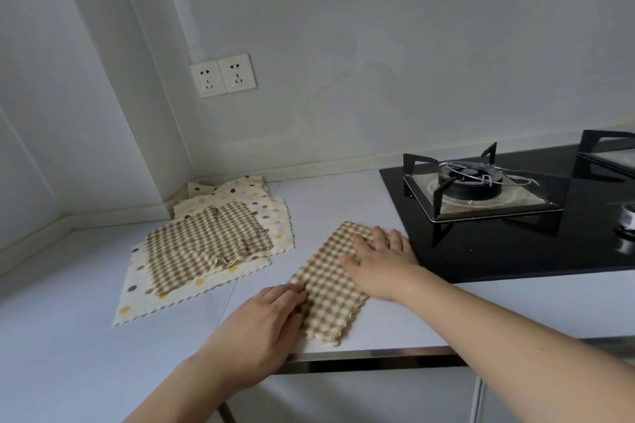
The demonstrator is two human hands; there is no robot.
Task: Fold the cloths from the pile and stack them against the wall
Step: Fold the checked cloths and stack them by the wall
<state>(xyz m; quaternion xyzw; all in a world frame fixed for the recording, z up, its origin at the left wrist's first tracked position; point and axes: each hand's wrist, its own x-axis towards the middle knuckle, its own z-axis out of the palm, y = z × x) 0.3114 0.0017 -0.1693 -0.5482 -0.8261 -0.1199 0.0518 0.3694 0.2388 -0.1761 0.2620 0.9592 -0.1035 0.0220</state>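
Folded checked cloth (328, 280) lies at the countertop's (343, 196) front edge, just beside the hob (515, 233). Right hand (381, 259) presses it flat, fingers straight. Left hand (264, 323) pinches its left edge. Pile of cloths (206, 244) sits toward the back-left wall corner.

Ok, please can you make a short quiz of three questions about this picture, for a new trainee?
1. True or false: the right hand lies flat on the folded checked cloth.
2. What lies on top of the pile near the corner? A) a dotted cloth B) a checked cloth C) a sponge
3. Fill in: to the right of the folded cloth is a black ____.

Key: 1. true. 2. B. 3. gas stove.
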